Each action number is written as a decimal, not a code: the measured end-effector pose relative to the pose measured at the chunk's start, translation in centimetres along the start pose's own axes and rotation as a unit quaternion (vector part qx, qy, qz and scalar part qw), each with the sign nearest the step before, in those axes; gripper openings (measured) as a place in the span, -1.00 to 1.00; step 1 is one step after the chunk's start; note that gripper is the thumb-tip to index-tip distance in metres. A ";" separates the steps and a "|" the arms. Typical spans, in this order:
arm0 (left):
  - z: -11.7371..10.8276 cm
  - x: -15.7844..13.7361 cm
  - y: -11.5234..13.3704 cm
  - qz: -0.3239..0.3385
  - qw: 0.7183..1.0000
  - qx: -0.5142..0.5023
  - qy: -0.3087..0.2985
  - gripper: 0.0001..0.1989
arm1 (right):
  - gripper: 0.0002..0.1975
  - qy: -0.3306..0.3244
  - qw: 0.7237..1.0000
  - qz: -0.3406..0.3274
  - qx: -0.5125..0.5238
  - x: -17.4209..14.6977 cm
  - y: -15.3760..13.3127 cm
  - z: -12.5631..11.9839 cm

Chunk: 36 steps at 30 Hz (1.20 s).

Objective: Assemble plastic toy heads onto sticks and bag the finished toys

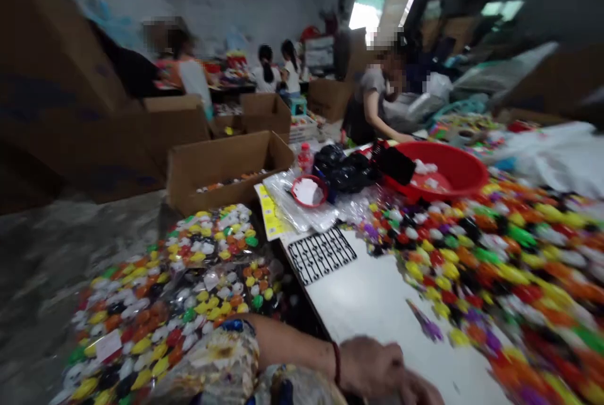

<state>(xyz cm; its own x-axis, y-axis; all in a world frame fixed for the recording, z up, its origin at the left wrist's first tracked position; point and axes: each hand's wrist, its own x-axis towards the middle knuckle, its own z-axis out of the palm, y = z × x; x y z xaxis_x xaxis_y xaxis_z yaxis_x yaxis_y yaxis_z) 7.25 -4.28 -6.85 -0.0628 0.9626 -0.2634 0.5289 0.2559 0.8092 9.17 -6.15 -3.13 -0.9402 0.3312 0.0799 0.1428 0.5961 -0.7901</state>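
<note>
My left hand (372, 364) is at the bottom edge, over the near end of the white table (363, 307), with a dark red band on its wrist. Its fingers look curled inward, but they are blurred and partly cut off, so anything held in them is hidden. My right hand cannot be made out. A small purple piece (430, 328) lies on the table beyond my left hand. To the right spreads a large heap of small colourful plastic pieces (476, 263). Farther up the table lies a black plastic grid (323, 255).
Bagged colourful pieces (141, 329) fill the left side below the table. An open cardboard box (212, 188) stands behind them. Clear plastic bags, a small red bowl (309, 191) and a large red basin (453, 169) sit at the far end. A co-worker (372, 103) bends beside the basin.
</note>
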 end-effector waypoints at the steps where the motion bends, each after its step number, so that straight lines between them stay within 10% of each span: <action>1: 0.0 -0.6 0.0 0.009 1.000 -0.012 0.005 -0.65 | -0.77 0.060 0.997 0.049 -0.005 -2.2 1.3 -2.3; 4: -0.1 -1.4 -0.4 0.025 0.994 -0.105 0.031 -0.68 | -0.75 0.314 0.937 0.148 -0.024 -8.3 3.5 -6.2; 15: -1.0 -1.2 -0.5 0.041 0.972 -0.223 0.057 -0.37 | -0.73 0.295 0.931 0.187 0.106 -11.7 4.2 -7.4; 36: -1.2 -1.9 0.8 0.087 0.993 0.079 -0.025 -0.54 | -0.90 0.202 0.957 0.205 -0.033 -13.6 2.8 -7.6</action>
<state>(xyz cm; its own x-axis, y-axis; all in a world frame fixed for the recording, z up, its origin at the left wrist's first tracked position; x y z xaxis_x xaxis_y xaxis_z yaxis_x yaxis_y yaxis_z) 6.79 -5.77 -5.09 0.0819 0.9845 -0.1553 0.6547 0.0643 0.7532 24.72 -3.45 -1.84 -0.6069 0.7947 0.0107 0.5051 0.3960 -0.7668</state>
